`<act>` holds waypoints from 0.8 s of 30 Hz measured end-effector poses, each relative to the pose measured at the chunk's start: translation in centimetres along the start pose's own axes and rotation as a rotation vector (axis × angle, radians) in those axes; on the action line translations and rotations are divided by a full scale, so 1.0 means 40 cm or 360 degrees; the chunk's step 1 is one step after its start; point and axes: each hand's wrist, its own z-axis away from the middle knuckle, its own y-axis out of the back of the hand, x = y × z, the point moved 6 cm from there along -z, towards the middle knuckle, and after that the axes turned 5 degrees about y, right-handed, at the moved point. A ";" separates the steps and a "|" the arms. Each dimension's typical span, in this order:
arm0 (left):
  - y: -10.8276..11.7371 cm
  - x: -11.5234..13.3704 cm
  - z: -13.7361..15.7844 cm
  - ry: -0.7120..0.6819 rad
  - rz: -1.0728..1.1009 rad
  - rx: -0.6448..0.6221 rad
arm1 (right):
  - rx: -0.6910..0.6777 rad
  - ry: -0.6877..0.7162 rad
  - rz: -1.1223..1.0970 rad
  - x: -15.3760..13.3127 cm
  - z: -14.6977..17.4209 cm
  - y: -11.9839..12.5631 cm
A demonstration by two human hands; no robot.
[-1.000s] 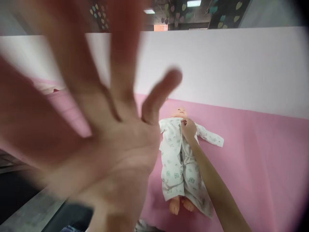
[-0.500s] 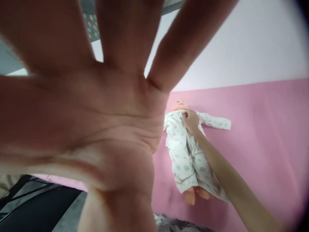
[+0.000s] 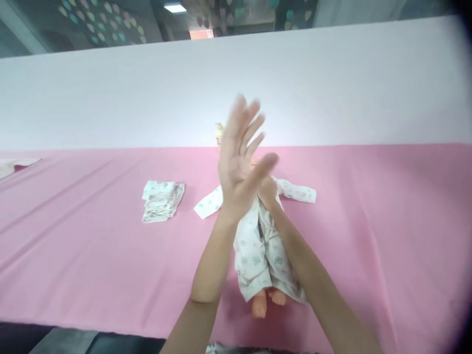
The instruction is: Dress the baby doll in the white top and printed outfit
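While the left hand [image 3: 238, 164] hangs over the doll [image 3: 252, 250] in the head view, fingers spread wide, the right hand [image 3: 268, 191] is at the doll's chest, grip hidden, can't tell! Beneath the doll, pink cloth [image 3: 92, 270]; left of it, folded fabric [image 3: 162, 201].

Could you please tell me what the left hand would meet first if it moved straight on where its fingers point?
The left hand would probably meet the white wall first, though depth is unclear here.
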 end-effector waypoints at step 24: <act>-0.017 -0.403 0.164 0.0963 -0.1407 -0.0327 | -0.0153 0.0051 -0.0015 0.032 -0.013 -0.037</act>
